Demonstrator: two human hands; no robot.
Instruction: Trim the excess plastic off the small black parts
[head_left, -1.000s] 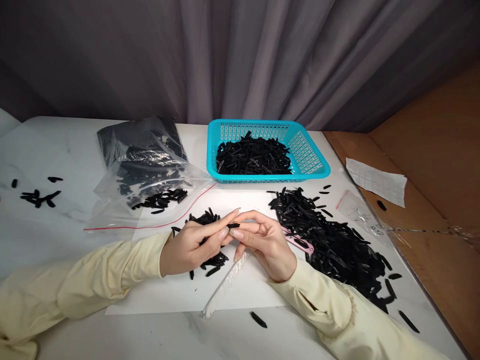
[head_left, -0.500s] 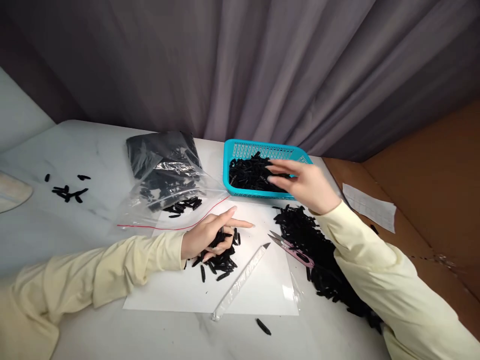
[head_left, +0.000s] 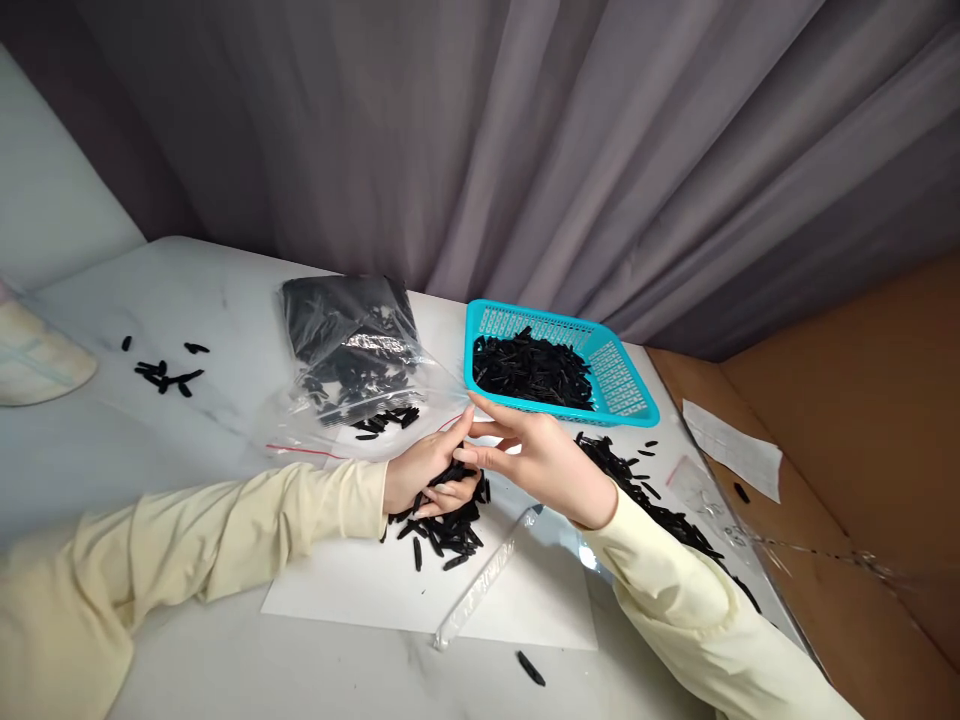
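My left hand (head_left: pixel 427 475) is curled round several small black elongated pieces (head_left: pixel 454 470), just above a loose pile of black pieces (head_left: pixel 450 535) on a white sheet (head_left: pixel 337 590). My right hand (head_left: pixel 536 460) meets it, its outstretched fingertips at the thumb and index finger of the left; thumb and fingers are apart, and nothing shows between them. Behind the hands stands a turquoise basket (head_left: pixel 637 405) holding many black pieces. A clear zip bag (head_left: pixel 352 340) of black pieces lies to its left, open end towards me. Close to the right hand is a plastic-wrapped craft knife (head_left: pixel 480 595).
A long heap of black pieces (head_left: pixel 667 525) runs beside my right sleeve. Stray pieces (head_left: pixel 169 378) lie at the far left, and one black piece (head_left: pixel 530 668) at the front. A paper slip (head_left: pixel 735 450) and clear plastic (head_left: pixel 705 490) lie at the right, by brown cardboard (head_left: pixel 840 400).
My right hand has come from over the basket down and left to my left hand. The pink-handled scissors are now hidden behind the right arm. The view has shifted slightly.
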